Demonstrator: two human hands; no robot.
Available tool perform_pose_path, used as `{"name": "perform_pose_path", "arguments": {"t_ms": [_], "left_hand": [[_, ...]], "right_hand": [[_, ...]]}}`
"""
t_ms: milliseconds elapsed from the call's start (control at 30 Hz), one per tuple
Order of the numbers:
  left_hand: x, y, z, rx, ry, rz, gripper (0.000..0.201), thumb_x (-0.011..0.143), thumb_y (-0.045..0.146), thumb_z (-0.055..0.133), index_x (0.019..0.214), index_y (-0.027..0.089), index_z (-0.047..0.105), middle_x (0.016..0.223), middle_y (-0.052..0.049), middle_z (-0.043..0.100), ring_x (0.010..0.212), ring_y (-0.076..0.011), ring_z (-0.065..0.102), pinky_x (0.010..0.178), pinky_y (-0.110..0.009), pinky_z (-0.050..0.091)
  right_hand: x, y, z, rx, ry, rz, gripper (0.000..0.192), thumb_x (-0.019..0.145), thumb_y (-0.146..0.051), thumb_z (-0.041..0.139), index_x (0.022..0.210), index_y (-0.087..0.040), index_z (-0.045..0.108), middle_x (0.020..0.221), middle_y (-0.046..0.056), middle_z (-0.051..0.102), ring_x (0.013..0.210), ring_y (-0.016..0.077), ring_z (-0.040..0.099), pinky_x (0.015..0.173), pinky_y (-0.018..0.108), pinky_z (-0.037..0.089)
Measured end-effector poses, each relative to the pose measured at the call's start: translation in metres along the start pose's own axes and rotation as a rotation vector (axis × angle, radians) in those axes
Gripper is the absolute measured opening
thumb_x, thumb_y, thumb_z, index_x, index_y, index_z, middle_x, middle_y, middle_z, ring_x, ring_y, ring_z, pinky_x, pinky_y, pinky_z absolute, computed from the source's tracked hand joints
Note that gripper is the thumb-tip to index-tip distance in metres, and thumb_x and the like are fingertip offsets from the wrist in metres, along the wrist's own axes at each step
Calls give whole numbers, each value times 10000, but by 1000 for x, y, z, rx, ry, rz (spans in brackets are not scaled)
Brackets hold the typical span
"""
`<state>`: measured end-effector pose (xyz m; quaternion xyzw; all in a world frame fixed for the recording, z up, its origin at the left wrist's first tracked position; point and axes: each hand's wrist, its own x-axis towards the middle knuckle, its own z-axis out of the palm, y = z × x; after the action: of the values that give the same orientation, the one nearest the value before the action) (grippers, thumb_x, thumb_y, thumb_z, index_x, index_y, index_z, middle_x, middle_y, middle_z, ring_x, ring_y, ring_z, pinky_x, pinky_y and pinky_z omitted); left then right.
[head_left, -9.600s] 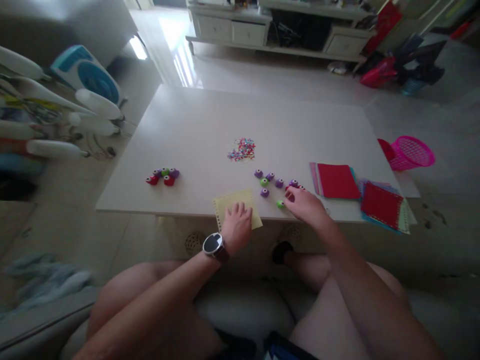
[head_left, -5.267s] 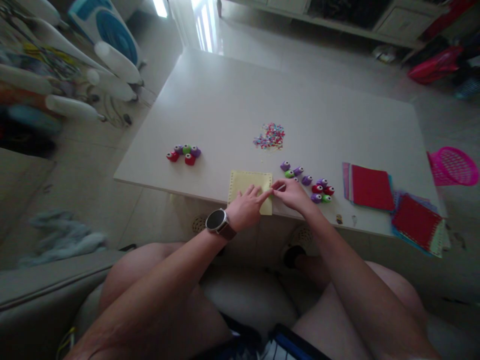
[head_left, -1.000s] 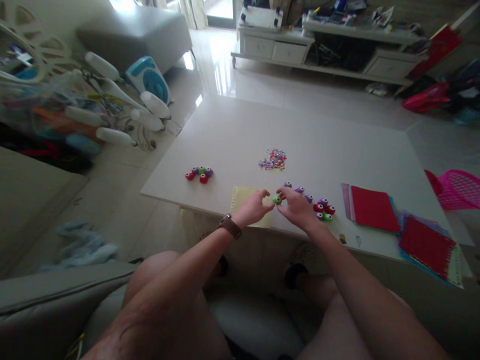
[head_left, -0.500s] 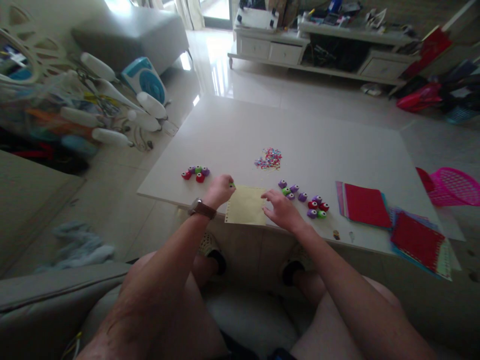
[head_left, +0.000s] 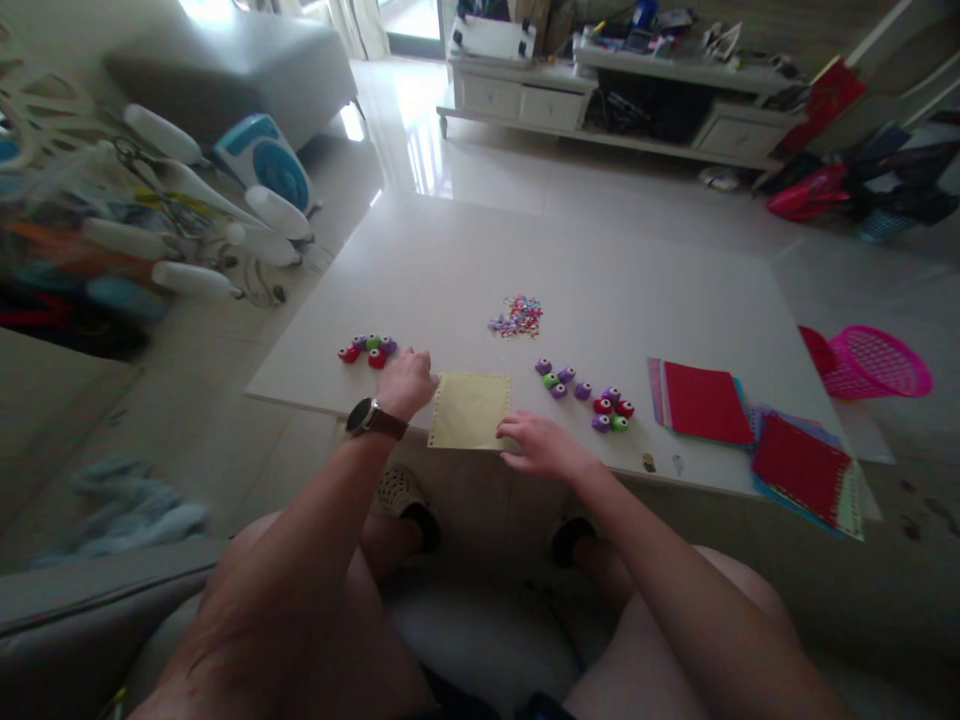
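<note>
My left hand (head_left: 405, 380) is curled at the left edge of a yellow paper sheet (head_left: 469, 412), just right of a small cluster of red, purple and green punches (head_left: 367, 349). Its fingers are closed; the green punch it carried is hidden inside them. My right hand (head_left: 536, 446) lies flat with fingers spread on the sheet's near right corner, at the front edge of the white table (head_left: 570, 250). A second, longer row of punches (head_left: 581, 393) sits to the right of the sheet. A heap of coloured paper bits (head_left: 515, 315) lies beyond it.
Two stacks of coloured paper, red on top, lie at the right: one (head_left: 701, 402) and another (head_left: 799, 468) overhanging the table's corner. A pink basket (head_left: 874, 360) stands on the floor beyond. Clutter and a blue fan (head_left: 259, 165) fill the floor at left.
My left hand took a green punch from between both hands and carried it left past the yellow sheet toward the left cluster. My right hand dropped onto the sheet's near right corner.
</note>
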<state>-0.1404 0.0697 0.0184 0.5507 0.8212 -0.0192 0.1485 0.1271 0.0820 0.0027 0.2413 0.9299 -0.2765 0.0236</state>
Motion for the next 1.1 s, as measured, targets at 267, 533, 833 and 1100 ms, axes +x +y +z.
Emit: {"name": "perform_pose_path", "arguments": {"t_ms": [267, 533, 833, 1100], "left_hand": [[16, -17, 12, -27, -38, -25, 460, 914, 418, 600, 1264, 130, 674, 1348, -215, 562, 1148, -341, 655, 1042, -430, 517], [11, -10, 14, -34, 31, 31, 471, 926, 375, 581, 1309, 108, 641, 1391, -224, 556, 1272, -358, 571, 1073, -452, 481], [-18, 41, 26, -275, -99, 603, 250, 873, 216, 630, 1120, 215, 671, 1135, -65, 686, 1045, -215, 642, 946, -344, 514], [-52, 61, 41, -91, -102, 682, 414, 817, 323, 777, 1185, 190, 641, 1295, -130, 623, 1218, -316, 533, 950, -438, 521]], "right_hand": [[-2, 0, -3, -4, -45, 32, 109, 901, -228, 695, 1001, -186, 709, 1082, 85, 710, 1059, 227, 628, 908, 320, 451], [0, 5, -14, -69, 81, 132, 139, 926, -218, 636, 1036, -182, 714, 1114, 89, 712, 1072, 233, 625, 940, 335, 462], [-11, 56, -39, -220, 313, 633, 230, 925, -143, 551, 1117, -166, 676, 1157, 133, 676, 1082, 277, 611, 946, 364, 469], [-13, 56, -36, -166, 197, 651, 296, 893, -76, 552, 1160, -187, 614, 1193, 126, 696, 1083, 263, 656, 860, 331, 465]]}}
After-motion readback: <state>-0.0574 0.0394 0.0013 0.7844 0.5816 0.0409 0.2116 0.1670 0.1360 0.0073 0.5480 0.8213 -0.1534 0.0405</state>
